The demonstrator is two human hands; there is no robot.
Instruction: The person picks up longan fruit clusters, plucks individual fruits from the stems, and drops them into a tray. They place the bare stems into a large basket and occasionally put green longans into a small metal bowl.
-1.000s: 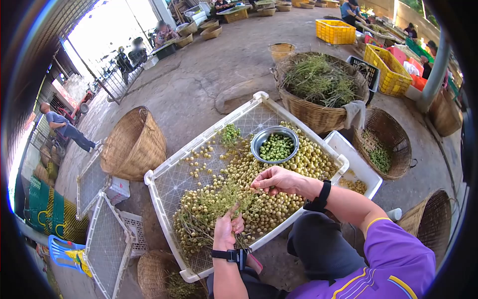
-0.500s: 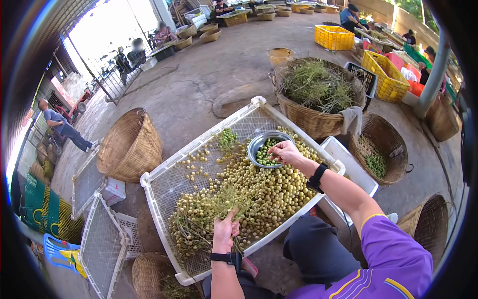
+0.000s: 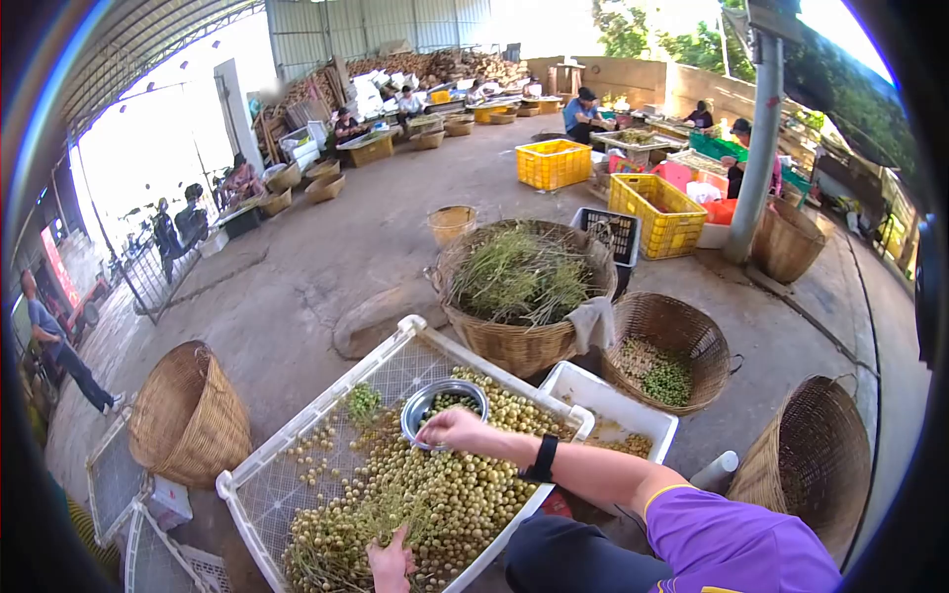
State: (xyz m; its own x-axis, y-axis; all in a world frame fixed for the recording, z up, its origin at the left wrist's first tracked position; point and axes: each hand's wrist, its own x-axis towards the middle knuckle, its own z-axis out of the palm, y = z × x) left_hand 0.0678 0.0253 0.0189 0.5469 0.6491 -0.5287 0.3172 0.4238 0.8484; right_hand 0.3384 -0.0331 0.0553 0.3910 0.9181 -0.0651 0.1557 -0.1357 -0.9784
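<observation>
My left hand [image 3: 391, 563], at the lower edge of the view, is closed around a bunch of thin green-brown stems [image 3: 395, 514] with small round fruits on it. My right hand [image 3: 455, 430] is at the near rim of a metal bowl [image 3: 413, 407] holding small green fruits [image 3: 453, 401]. Its fingers are drawn together over the bowl, and what they hold is hidden. The bowl stands on yellow-brown round fruits [image 3: 474, 484] heaped in a white mesh tray [image 3: 326, 407]. A small green cluster [image 3: 363, 401] lies on the mesh left of the bowl.
A wicker basket [image 3: 524, 346] full of stems stands beyond the tray. To its right are a white bin [image 3: 633, 420] and a basket with green fruits [image 3: 682, 321]. Another basket [image 3: 188, 415] stands at left. Several people sit at trays farther back; one person [image 3: 64, 336] stands far left.
My view has tilted up and turned right, so the tray sits lower and farther left. My right hand stays at the bowl, my left hand at the stems.
</observation>
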